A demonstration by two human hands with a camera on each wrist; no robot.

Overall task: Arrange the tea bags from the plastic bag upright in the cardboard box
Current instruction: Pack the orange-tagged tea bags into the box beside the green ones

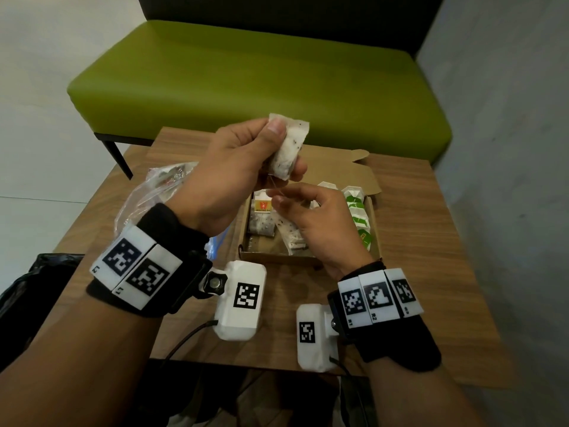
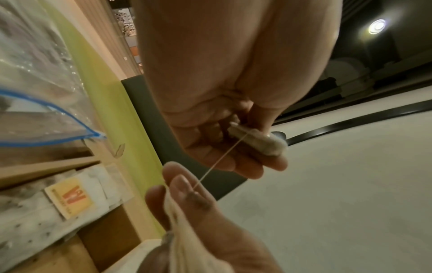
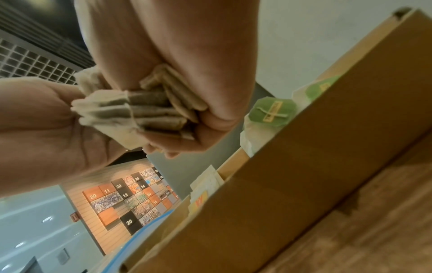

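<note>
Above the cardboard box (image 1: 278,259), my left hand (image 1: 277,140) pinches a white tea bag (image 1: 288,155) and holds it up. Its string (image 2: 217,164) runs down to my right hand (image 1: 275,198), which pinches it between thumb and forefinger. A bundle of several tea bags (image 3: 161,112) sits in the right hand's curled fingers. Inside the box, green-tagged tea bags (image 1: 358,217) stand along the right wall. White bags with an orange tag (image 1: 261,208) lean at the left. The clear plastic bag (image 1: 144,198) with a blue zip edge lies left of the box.
The box's lid flap (image 1: 354,167) stands open at the back. The small wooden table (image 1: 431,241) has a green bench (image 1: 246,81) behind it. A black bag (image 1: 27,291) sits at the table's lower left.
</note>
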